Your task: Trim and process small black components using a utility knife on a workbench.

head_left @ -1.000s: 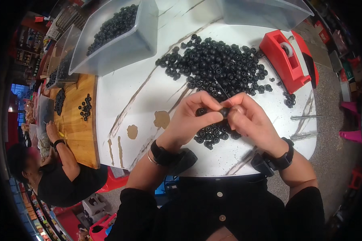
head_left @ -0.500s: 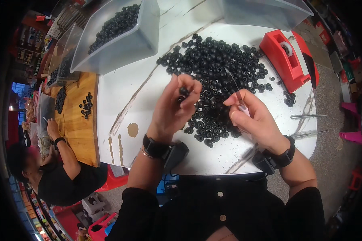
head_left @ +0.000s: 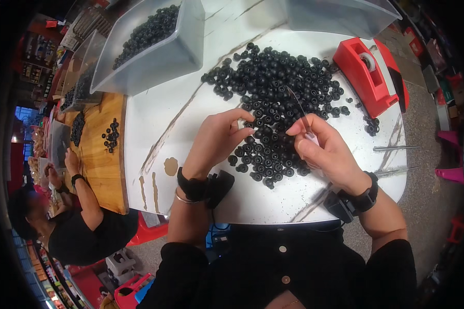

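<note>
Black pieces (head_left: 273, 103): small, rounded, many with ringed hollow facing up; heaped loosely on white marbled table (head_left: 144, 118). Red tape dispenser (head_left: 363, 77) right of heap; translucent bin (head_left: 188, 51) far left, part-filled with similar pieces; two thin metal tools (head_left: 397, 148) at right edge. Slim knife (head_left: 302, 111) crosses over heap, screening some pieces. Right hand (head_left: 327, 154) closed round knife's pale handle, at heap's near right. Left hand (head_left: 216, 136) at heap's left edge, thumb and forefinger parted, nearest pieces right at fingertips; contact cannot be told.
</note>
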A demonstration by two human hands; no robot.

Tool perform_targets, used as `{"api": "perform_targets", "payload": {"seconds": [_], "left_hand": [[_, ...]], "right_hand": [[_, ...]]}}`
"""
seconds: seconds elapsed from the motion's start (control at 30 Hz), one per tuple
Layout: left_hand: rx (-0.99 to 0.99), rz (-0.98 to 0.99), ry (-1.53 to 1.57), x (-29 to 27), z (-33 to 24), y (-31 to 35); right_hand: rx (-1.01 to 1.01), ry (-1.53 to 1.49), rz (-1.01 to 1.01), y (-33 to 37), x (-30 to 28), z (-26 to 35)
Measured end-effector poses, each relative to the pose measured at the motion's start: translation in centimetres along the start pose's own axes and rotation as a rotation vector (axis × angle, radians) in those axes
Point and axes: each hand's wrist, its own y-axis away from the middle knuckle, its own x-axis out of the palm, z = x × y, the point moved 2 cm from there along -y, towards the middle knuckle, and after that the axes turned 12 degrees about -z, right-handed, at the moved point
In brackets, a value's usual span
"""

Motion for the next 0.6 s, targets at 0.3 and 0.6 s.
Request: {"api": "perform_targets", "payload": {"seconds": [0.3,0.6], "left_hand": [[-0.407,0.242,0.896,-0.4,-3.0,0.3],[-0.267,0.351,1.075,3.2,-4.2,1.6]], "right_hand": [[0.028,0.036,-0.033,0.1,-0.2,0.1],[-0.090,0.151,-0.014,-0.1,-0.3,-0.4]]}}
